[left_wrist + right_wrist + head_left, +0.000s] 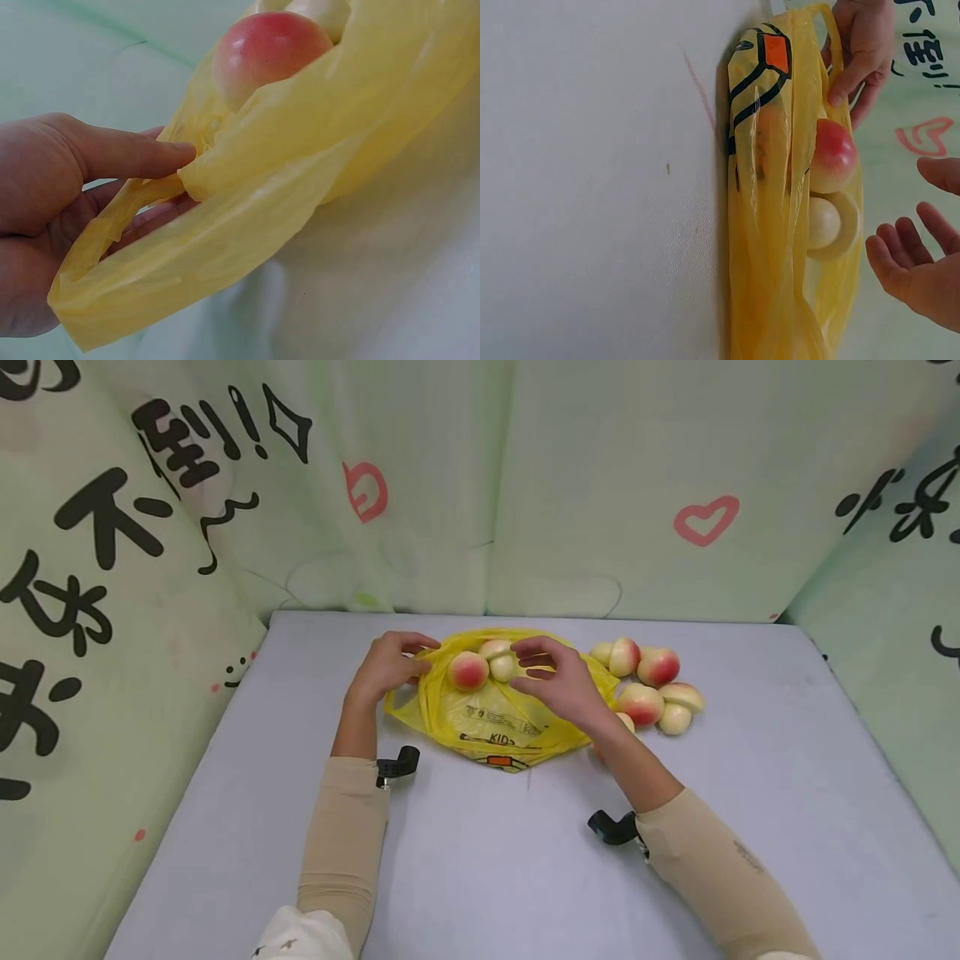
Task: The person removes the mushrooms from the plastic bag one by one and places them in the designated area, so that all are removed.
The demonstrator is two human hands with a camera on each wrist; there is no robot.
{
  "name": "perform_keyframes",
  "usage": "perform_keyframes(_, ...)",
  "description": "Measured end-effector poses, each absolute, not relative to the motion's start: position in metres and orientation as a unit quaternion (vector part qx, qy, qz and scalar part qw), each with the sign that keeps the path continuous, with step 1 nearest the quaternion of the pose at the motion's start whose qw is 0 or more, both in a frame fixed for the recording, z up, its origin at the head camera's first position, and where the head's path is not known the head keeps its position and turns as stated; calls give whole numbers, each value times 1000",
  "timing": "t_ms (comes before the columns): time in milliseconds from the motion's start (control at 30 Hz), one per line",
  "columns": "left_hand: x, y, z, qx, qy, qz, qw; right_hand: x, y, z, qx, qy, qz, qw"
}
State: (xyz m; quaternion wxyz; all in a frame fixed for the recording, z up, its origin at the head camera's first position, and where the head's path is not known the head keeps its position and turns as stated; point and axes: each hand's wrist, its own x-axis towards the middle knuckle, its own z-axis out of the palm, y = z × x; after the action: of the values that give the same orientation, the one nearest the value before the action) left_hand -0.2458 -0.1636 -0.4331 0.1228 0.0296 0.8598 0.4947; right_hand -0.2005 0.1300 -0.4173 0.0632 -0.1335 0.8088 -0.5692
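A yellow plastic bag (555, 735) with printing on it lies at the back middle of the table, its mouth spread. Inside its opening sit a red-and-cream peach (468, 671) and a pale mushroom-shaped piece (501, 668). My left hand (387, 664) pinches the bag's left edge by the handle loop, thumb on top, as the left wrist view shows. Above the right part of the opening is my right hand (558, 683), fingers parted and loosely bent, holding nothing. In the right wrist view this hand (922, 266) is apart from the mushroom-shaped piece (829, 225).
Right of the bag lie several more peaches, one (659, 667) at the back and one (640, 703) nearer, with another pale mushroom-shaped piece (681, 706). Part of this group is hidden behind my right forearm. A printed curtain (570, 468) surrounds the white table (480, 860).
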Motion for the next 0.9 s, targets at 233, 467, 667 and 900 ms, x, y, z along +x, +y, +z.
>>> perform_keyframes(233, -247, -165, -433, 30, 860, 494, 123, -208, 117, -418, -121, 817, -560, 61)
perform_keyframes(467, -248, -165, -434, 32, 865, 486, 122, -217, 108, -425, -82, 826, -555, 45)
perform_keyframes(667, -248, -165, -434, 33, 863, 489, 122, -224, 102, -430, -43, 842, -538, 31)
perform_keyframes(900, -247, -165, -434, 33, 864, 486, 125, -229, 99, -435, -3, 848, -529, 41)
